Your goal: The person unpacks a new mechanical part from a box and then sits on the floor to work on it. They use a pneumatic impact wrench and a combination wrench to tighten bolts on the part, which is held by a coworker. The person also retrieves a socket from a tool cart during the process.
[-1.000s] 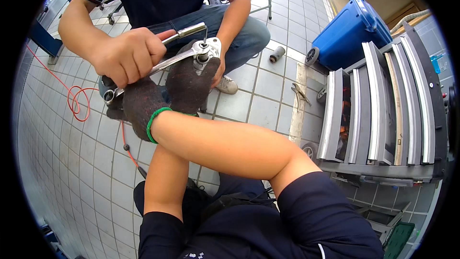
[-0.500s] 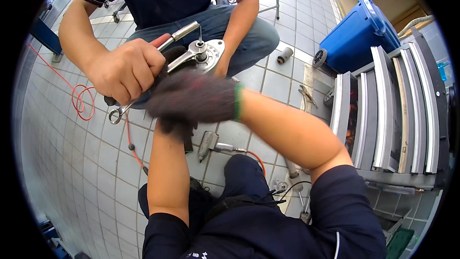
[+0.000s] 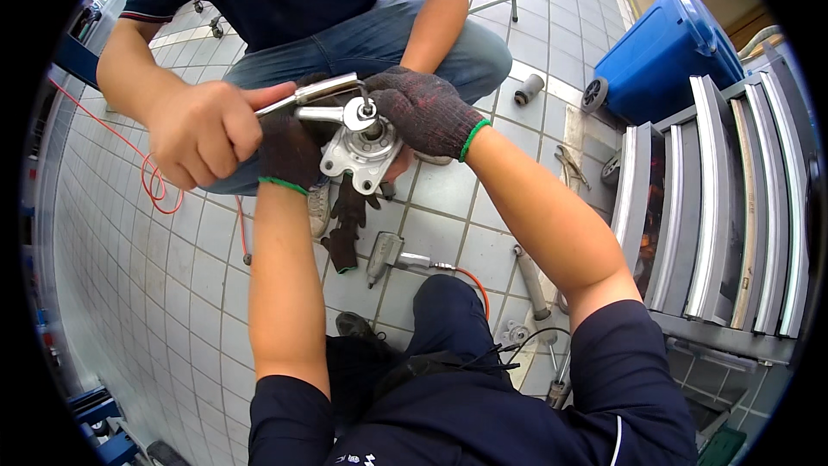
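Note:
A silvery flanged metal mount (image 3: 342, 158) with bolt holes is held up between me and a person seated opposite. An open-end wrench (image 3: 321, 114) sits around the top of its centre shaft. My left hand (image 3: 287, 154), in a dark knit glove, is closed around the wrench's handle, partly hidden by the other person's right hand (image 3: 205, 134). That person grips a tubular metal handle (image 3: 328, 87), from which a hex key (image 3: 366, 102) bends down into the shaft top. My right hand (image 3: 424, 110), gloved alike, curls beside the mount with its fingertips at the hex key.
An air impact wrench (image 3: 385, 257) with an orange hose and a loose dark glove (image 3: 347, 229) lie on the tiled floor. Rightward stand a tool cabinet (image 3: 707, 207) with drawers pulled out and a blue wheeled bin (image 3: 660, 47). Pliers (image 3: 571, 166) and a metal cylinder (image 3: 529, 89) lie nearby.
My right hand has moved from across my left wrist to the right side of the mount. The wrench handle now lies more level, and the mount's flange has swung toward me.

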